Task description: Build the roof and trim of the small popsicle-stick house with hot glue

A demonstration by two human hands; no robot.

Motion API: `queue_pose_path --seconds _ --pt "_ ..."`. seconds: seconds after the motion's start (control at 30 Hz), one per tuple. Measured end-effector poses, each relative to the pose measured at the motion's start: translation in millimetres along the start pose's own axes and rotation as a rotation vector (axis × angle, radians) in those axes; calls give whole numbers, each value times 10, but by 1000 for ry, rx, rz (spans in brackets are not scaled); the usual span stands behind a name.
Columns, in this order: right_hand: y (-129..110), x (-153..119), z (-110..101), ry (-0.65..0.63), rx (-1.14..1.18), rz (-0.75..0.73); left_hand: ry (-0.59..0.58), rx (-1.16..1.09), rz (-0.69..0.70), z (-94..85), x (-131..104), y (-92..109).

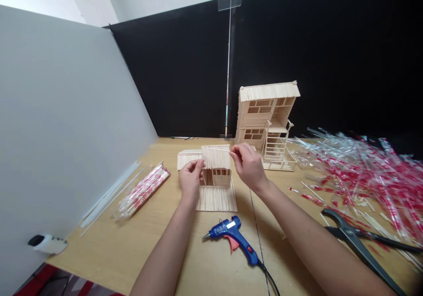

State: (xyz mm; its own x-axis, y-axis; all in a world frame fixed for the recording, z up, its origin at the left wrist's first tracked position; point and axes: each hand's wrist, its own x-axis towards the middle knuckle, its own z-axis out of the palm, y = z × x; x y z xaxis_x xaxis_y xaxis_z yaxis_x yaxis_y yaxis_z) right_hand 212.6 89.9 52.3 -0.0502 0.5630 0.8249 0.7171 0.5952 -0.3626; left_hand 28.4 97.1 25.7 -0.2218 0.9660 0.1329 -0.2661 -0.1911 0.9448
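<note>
A small house model (216,157) built of thin wooden sticks stands on the table in front of me, with a stick-floored platform (216,199) at its front. My right hand (249,166) is at the right end of its roof, pinching the end of a thin wooden stick (220,149) that lies across the upper roof. At the roof's lower left corner is my left hand (191,179), thumb and fingertips pressed together. Whether they grip the roof edge or a small piece is hidden. Below the model lies a blue glue gun (231,234), nozzle pointing left.
A taller stick house (267,124) stands behind to the right. Plastic wrappers (370,172) are heaped at right, near large shears (353,234). Left lie a bundle of wrapped sticks (145,190), white glue sticks (109,199) and a white bottle-like object (49,244). The glue gun's cord (269,278) runs toward me.
</note>
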Motion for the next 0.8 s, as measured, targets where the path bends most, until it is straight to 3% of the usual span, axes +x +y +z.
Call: queue_pose_path --seconds 0.17,0.33,0.5,0.8 --pt "75 35 65 -33 -1 55 60 330 273 -173 271 84" --pt "102 46 101 -49 2 91 59 637 436 -161 421 132" --pt "129 53 127 -49 10 117 27 826 490 -98 517 124" --pt "157 76 117 -67 22 148 -12 859 556 -54 556 57"
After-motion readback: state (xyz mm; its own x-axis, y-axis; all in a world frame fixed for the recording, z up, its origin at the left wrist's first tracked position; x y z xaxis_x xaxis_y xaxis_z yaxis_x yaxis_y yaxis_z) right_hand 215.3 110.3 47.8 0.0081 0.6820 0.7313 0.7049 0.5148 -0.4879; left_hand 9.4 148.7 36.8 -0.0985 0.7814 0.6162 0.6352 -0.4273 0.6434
